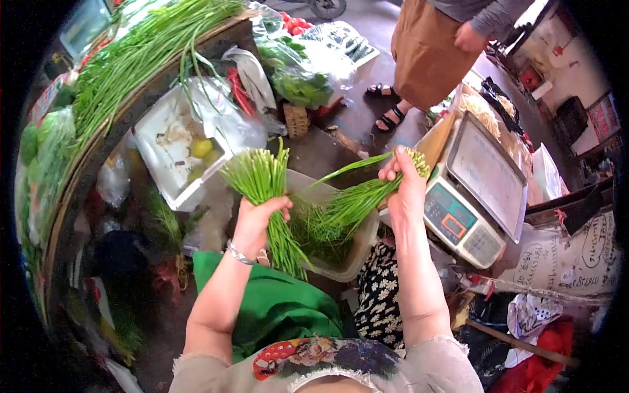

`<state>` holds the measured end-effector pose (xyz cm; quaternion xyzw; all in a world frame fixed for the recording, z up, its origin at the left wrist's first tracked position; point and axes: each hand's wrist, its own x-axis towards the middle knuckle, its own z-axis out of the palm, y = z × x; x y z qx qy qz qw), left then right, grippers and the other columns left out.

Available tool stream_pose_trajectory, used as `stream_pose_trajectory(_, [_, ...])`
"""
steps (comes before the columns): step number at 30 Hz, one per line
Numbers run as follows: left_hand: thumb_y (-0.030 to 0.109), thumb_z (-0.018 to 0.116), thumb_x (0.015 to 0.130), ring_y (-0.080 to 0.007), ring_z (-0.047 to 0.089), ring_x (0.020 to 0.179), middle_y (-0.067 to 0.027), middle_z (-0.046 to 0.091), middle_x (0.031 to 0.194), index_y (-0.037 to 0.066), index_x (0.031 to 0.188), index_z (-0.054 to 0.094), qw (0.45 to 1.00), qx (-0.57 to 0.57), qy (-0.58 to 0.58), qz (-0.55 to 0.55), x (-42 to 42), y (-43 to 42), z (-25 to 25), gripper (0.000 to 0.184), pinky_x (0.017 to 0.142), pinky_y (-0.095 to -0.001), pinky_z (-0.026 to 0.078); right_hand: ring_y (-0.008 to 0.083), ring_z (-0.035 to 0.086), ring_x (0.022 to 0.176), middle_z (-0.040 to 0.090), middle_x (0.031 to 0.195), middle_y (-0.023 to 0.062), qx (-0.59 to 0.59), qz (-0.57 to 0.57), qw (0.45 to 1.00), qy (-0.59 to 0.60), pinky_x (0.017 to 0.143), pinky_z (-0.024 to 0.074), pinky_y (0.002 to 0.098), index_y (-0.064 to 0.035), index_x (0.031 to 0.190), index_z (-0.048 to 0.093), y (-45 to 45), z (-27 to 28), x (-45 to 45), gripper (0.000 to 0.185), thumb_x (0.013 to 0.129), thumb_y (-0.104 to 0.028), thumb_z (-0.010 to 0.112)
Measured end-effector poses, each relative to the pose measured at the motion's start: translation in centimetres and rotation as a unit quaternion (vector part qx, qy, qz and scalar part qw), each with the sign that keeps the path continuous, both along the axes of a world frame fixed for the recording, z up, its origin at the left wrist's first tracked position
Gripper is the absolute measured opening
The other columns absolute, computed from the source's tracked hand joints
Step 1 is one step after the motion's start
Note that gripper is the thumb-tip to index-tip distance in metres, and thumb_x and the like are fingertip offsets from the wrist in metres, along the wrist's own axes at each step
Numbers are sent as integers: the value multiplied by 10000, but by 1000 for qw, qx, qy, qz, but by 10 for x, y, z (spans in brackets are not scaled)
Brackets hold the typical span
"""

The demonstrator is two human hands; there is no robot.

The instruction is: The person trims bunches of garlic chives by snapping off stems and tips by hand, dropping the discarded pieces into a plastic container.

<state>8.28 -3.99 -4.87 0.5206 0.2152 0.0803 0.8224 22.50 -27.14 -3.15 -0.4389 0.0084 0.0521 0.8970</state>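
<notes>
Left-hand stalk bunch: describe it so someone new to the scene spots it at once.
Find the plastic tub near the picture's centre. At its left side, the left hand, silver bracelet at its wrist, grips a bunch of thin green stalks. Its pale ends fan out at the top, whereas the other bunch, in the right hand, points its pale ends to the upper right.

Smooth and shiny
My green stems look smooth; my bracelet, shiny metal; the centre tub, translucent plastic.
</notes>
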Motion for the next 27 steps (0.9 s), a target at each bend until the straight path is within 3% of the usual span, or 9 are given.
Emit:
stream_pose_trajectory(5, [-9,665,764,-189,615,625,-113,660,788,-13,969,601,1000,13,14,3,1,1,3,215,546,-309,504,107,484,540,510,649,-4,19,-12,1000,11,539,441,279,-53,911,600,5,5,-1,160,863,-158,711])
stream_pose_trajectory(13, [3,684,760,-190,613,648,-108,682,914,17,1023,621,997,10,15,78,2,13,-5,271,550,-318,505,118,504,557,535,670,6,14,-36,999,29,531,443,277,-52,919,603,4,0,2,160,862,-153,712])
stream_pose_trajectory(22, [-34,690,755,-160,625,682,-108,698,883,11,1009,633,998,54,-15,18,1,-3,2,264,567,-296,497,90,531,611,619,772,5,-158,90,983,-29,544,429,231,-44,916,641,28,-3,-19,166,847,-165,731])
stream_pose_trajectory(27, [-57,696,752,-141,631,730,-109,703,940,12,1087,619,997,68,-19,-39,2,-12,4,351,579,-278,504,58,554,722,639,808,-21,-233,170,957,-29,639,453,211,-57,937,655,49,-4,-42,152,824,-108,742])
